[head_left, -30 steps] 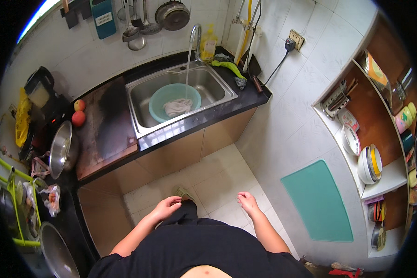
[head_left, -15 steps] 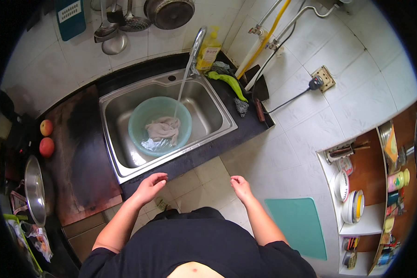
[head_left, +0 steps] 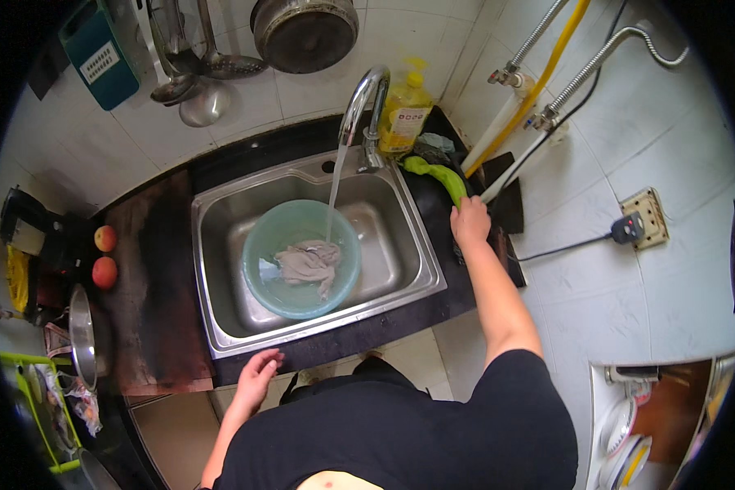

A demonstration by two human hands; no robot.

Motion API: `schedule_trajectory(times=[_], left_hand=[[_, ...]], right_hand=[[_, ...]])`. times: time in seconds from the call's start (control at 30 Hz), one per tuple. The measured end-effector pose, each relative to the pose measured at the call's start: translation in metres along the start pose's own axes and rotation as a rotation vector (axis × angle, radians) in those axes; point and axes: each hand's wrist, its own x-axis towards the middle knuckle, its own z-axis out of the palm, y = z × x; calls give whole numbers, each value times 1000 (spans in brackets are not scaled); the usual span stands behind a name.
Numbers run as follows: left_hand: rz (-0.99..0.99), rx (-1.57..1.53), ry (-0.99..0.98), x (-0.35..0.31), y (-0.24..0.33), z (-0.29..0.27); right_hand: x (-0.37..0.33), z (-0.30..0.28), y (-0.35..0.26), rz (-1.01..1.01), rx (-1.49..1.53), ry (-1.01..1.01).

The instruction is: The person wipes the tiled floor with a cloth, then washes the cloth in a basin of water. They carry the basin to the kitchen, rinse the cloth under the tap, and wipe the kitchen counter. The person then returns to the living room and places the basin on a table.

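Basin (head_left: 256,253) could overflow if tap (head_left: 354,113) runs on; right hand (head_left: 471,222) at green item (head_left: 438,175), grip unclear; left hand (head_left: 257,380) empty, half-curled.

The right arm (head_left: 502,306) is extending far forward, its forearm slanting slightly inward from a gently bending elbow. The right hand (head_left: 470,220) is facing back-up at the far end, its wrist running nearly in line with the forearm and its fingers bunching close together; their tips are mostly hiding from view, so how tightly they are gripping is unclear. The left arm (head_left: 228,445) is staying much nearer the torso (head_left: 400,429), its forearm tilting inward. The left hand (head_left: 257,377) is hanging free, its fingers curling loosely and pointing forward and inward.
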Motion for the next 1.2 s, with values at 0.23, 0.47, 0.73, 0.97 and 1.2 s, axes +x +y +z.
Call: schedule_trajectory(times=[0.23, 0.47, 0.73, 0.97, 1.2], left_hand=[[7, -37, 94, 6, 12, 51], [78, 13, 73, 6, 2, 53], [140, -44, 22, -7, 7, 34], [366, -182, -167, -30, 72, 7], [467, -368, 112, -80, 72, -64]], right_hand=[[58, 54, 9, -134, -532, -213], [58, -5, 16, -271, -340, -204], [-12, -120, -21, -292, 540, -807], [-103, -132, -157, -347, 1212, -1269], [-156, -139, -289, -315, 1321, -1476]])
